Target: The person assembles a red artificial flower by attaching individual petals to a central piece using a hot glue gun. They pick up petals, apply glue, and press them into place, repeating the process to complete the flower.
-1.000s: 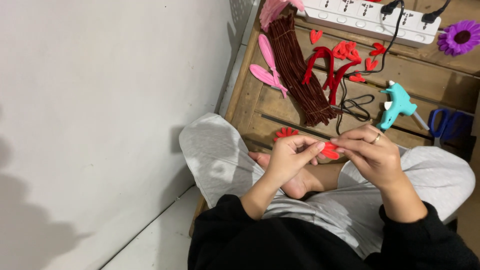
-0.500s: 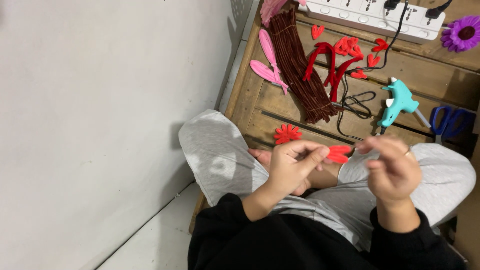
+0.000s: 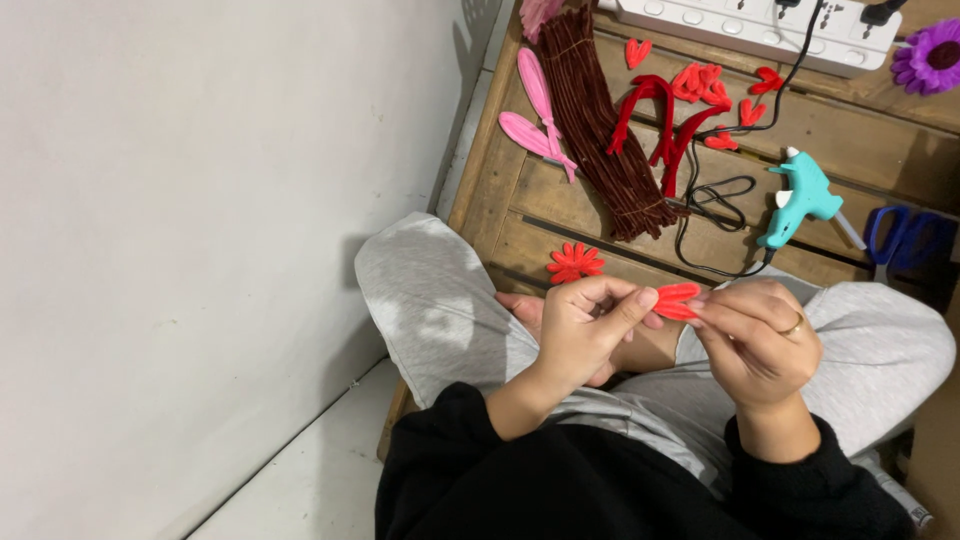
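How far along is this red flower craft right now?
Done: one red flower lies finished on the wooden pallet. In hand: left hand and right hand pinch red petals together. Left: loose red petal pieces and the teal glue gun lie unused.

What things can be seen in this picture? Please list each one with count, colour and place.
red petal piece: one, red, pinched between both hands
red flower shape: one, red, on pallet by the knee
brown pipe cleaners: one bundle, brown, pallet centre
pink petals: two, pink, left of bundle
red pieces: several, red, near power strip
glue gun: one, teal, right
scissors: one, blue handles, far right
power strip: one, white, top
purple flower: one, top right
wooden pallet: one, brown
left hand: one
right hand: one, ring
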